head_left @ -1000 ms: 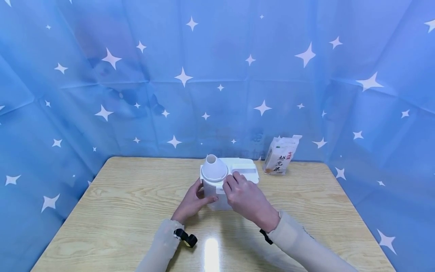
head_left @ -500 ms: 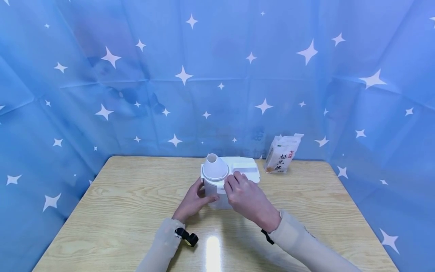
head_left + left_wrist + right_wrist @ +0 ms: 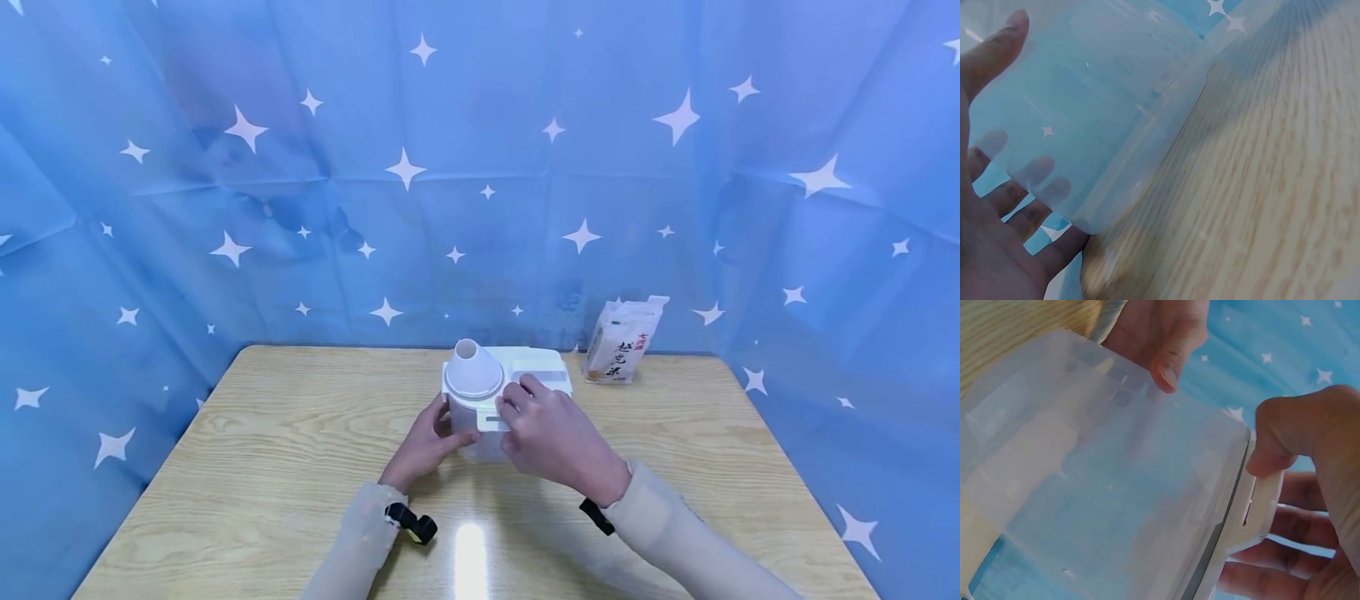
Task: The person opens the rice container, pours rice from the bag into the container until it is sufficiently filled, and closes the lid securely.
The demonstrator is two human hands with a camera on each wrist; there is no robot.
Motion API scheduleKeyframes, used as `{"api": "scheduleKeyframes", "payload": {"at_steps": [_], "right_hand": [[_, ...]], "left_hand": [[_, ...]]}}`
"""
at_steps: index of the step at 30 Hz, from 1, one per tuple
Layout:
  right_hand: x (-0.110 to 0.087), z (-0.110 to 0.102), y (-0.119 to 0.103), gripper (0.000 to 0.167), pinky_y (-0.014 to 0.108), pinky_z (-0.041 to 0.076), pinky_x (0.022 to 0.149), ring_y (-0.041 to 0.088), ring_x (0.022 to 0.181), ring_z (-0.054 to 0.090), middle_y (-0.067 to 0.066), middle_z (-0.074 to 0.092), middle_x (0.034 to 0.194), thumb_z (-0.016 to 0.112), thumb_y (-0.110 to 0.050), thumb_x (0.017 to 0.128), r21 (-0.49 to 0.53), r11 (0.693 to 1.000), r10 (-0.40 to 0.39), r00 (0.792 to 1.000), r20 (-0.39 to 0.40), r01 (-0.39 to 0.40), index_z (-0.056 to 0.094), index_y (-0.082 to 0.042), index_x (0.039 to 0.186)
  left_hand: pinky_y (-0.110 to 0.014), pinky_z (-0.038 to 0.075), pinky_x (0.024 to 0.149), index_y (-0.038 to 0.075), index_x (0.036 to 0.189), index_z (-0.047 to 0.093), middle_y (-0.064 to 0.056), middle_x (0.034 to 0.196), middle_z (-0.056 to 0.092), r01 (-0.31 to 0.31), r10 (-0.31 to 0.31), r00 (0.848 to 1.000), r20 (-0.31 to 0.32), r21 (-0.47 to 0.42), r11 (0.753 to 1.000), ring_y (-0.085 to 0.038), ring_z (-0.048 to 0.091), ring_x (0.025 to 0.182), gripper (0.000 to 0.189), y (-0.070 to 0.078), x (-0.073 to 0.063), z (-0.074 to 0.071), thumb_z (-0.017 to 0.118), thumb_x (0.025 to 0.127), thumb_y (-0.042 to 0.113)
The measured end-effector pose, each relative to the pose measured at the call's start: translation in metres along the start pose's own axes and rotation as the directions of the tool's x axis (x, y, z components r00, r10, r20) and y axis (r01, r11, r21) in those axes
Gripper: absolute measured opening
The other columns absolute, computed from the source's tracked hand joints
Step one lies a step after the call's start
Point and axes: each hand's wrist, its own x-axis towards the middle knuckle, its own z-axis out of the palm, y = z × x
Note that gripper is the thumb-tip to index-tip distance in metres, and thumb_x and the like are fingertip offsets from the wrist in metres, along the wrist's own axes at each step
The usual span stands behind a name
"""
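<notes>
A translucent plastic storage container (image 3: 486, 452) stands on the table, topped by a white lid (image 3: 536, 358). A white funnel-shaped cone (image 3: 474, 372) sits on the lid's left part, narrow opening up. My left hand (image 3: 426, 443) grips the container's left end, thumb on the near face; its other fingers show through the wall in the left wrist view. At the lid's front edge, my right hand (image 3: 555, 437) pinches the white latch (image 3: 1261, 509), which sticks outward from the wall. In the right wrist view the thumb touches the latch and the other fingers lie beyond it.
Right of the container, at the table's back edge, stands a white bag (image 3: 624, 342) with dark and red characters. The wooden table (image 3: 285, 467) ends against a blue curtain (image 3: 480, 125) with white stars. A black wrist camera (image 3: 412, 525) is strapped to the left sleeve.
My right hand has shifted slightly to the right and turned a little, and more of the latch with its slot shows. My left hand and the container have stayed in place.
</notes>
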Motion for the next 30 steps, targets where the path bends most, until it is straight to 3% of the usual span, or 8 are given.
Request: {"api": "scheduleKeyframes", "payload": {"at_steps": [8,20,26,30], "right_hand": [[-0.0004,-0.0049,0.0027,0.018,0.028,0.059,0.059,0.021,0.082,0.063,0.006,0.070,0.092,0.076,-0.018,0.074,0.049,0.999,0.002,1.000,0.011,-0.003,0.073,-0.006,0.087],[-0.0028,-0.0032,0.0024,0.024,0.030,0.060,0.057,0.022,0.081,0.064,0.006,0.069,0.094,0.079,-0.023,0.069,0.067,0.996,0.064,0.998,-0.021,-0.062,0.072,-0.009,0.087],[-0.0064,-0.0025,0.0023,0.030,0.029,0.057,0.052,0.021,0.091,0.062,0.003,0.066,0.103,0.083,-0.028,0.072,0.107,0.986,0.124,0.992,0.019,-0.125,0.071,-0.013,0.096],[-0.0092,-0.0061,0.0048,0.036,0.030,0.060,0.061,0.020,0.102,0.061,0.001,0.067,0.112,0.085,-0.032,0.077,0.200,0.965,0.159,0.984,0.074,-0.171,0.073,-0.014,0.106]], "left_hand": [[-0.061,0.040,0.118,0.040,0.155,0.038,-0.003,0.160,0.044,0.006,-0.006,1.000,0.004,0.000,1.000,-0.039,0.047,0.143,0.083,-0.0001,-0.0003,0.0022,0.083,0.086,0.039],[-0.061,0.038,0.120,0.043,0.155,0.035,-0.004,0.161,0.042,0.017,-0.017,1.000,0.018,-0.007,1.000,-0.039,0.045,0.145,0.087,0.0040,-0.0010,0.0028,0.084,0.083,0.042],[-0.061,0.038,0.120,0.043,0.152,0.040,-0.003,0.159,0.046,0.013,-0.012,1.000,0.017,-0.001,1.000,-0.038,0.046,0.145,0.084,0.0063,-0.0020,-0.0018,0.086,0.082,0.040],[-0.061,0.039,0.119,0.044,0.152,0.039,-0.004,0.159,0.046,0.012,-0.012,0.999,0.032,0.007,1.000,-0.040,0.045,0.145,0.084,0.0084,-0.0018,-0.0054,0.086,0.082,0.040]]}}
